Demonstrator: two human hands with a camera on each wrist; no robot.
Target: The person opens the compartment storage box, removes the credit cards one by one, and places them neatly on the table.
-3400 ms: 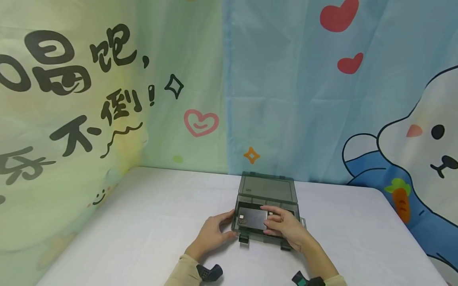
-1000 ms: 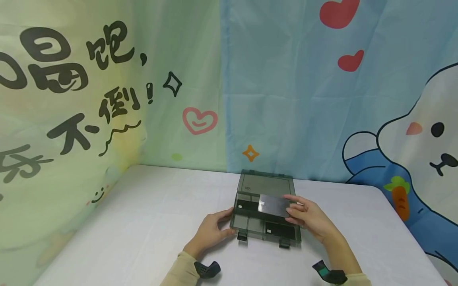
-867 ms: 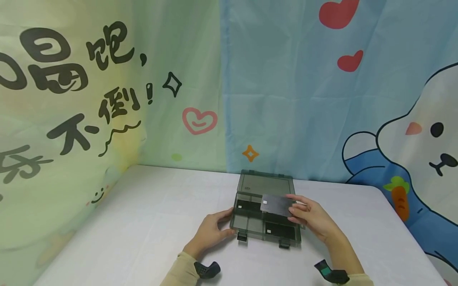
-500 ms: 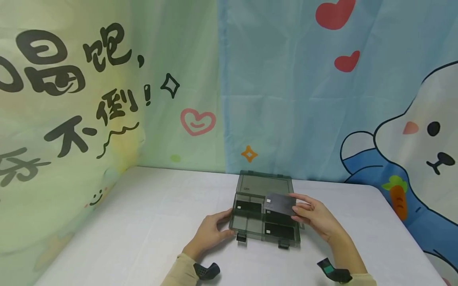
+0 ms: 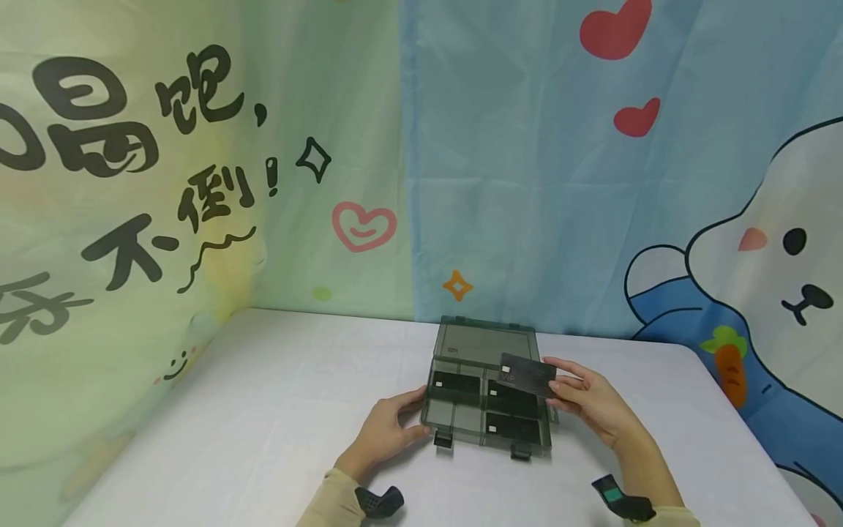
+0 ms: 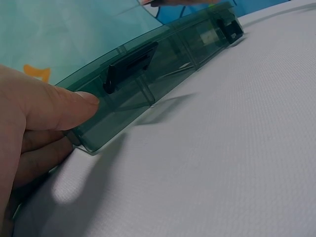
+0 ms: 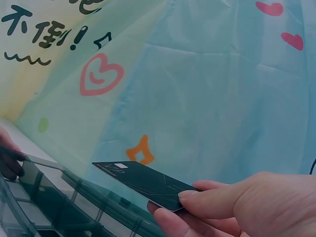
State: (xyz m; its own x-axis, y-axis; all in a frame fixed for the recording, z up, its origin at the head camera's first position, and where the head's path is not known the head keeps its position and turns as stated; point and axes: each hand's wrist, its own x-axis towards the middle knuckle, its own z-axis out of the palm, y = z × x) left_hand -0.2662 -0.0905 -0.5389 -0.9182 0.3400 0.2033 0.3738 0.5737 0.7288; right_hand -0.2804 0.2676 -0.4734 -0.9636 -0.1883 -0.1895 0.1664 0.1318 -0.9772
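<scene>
A dark card printed "VIP" is pinched by its right end between the thumb and fingers of my right hand. In the head view it is held over the right part of an open, see-through dark green compartment box. My left hand grips the box at its front left corner, with the thumb on the front wall and the fingers round the side. Inside lie several more dark cards, among them one at the back left and one at the front right.
The box lid lies folded back toward the curtain. Two black latches, left and right, hang at the front. A white cloth covers the table. A printed curtain stands behind.
My right hand has drawn the card from the left of the box toward the right, and it has tilted. More of the cards below now show. My left hand stays on the box corner.
</scene>
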